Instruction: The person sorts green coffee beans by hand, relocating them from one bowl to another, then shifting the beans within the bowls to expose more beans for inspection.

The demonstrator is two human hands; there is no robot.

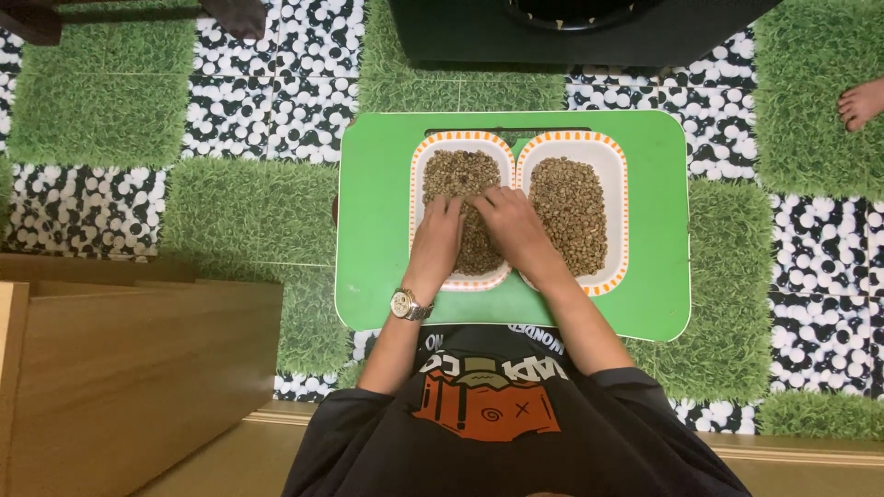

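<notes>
Overhead head view. Small green worktop (368, 230) on a floor of grass-look and pebble-print tiles. Two white oblong trays with orange-dashed rims sit side by side on it, touching or nearly so at the middle. Left tray (419, 175) and right tray (619, 184) each hold a heap of small greenish-brown beans, likely raw coffee beans; too small to be sure.

Both hands are in the left tray's beans (458, 175). Left hand (438, 235), wristwatch (409, 305) on the wrist, lies palm down with fingers loosely spread on the heap; no clear grasp. Right hand (512, 225) reaches across from the right, fingers slightly curled over the same heap near the divide between trays. Whether either pinches a bean I cannot tell; fingertips are too small to read. The beans in the right tray (569, 212) are untouched.

Risks, as I judge them:
- Right forearm crosses the near left corner of the right tray; a drag could nudge or tip that tray and mix the heaps.
- Left tray's heap looks full to its near rim; raking motions could push beans over onto the worktop, then the floor, where they'd vanish in the pebble pattern.
- Worktop is small and light-looking; leaning on its near edge could tilt it.

Far right, another person's bare foot (862, 101) rests on a grass tile, well apart. Dark object (571, 32) at the far edge, wooden furniture (138, 368) near left.
</notes>
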